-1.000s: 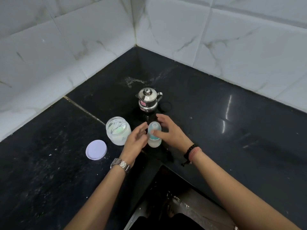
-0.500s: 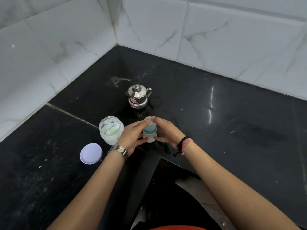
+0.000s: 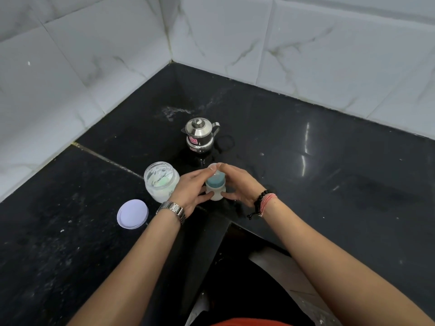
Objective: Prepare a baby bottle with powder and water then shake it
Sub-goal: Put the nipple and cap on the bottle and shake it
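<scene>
A small clear baby bottle (image 3: 215, 184) with a blue collar and a clear cap stands upright on the black counter (image 3: 329, 165). My left hand (image 3: 191, 189) grips its left side and my right hand (image 3: 237, 184) wraps its right side, fingertips on the cap. Just left of the bottle stands an open clear jar (image 3: 161, 181) with white powder inside. Its pale lilac lid (image 3: 132, 214) lies flat further left. A small steel kettle (image 3: 200, 135) with a lid sits behind the bottle.
White marble-look tiled walls (image 3: 306, 43) meet in a corner behind the kettle. The counter's inner edge (image 3: 249, 231) cuts in just below my wrists. A watch is on my left wrist, bead and thread bands on my right.
Both hands have closed in around the bottle, the left now gripping it. The view has shifted slightly; bottle, jar, lid and kettle stay in place.
</scene>
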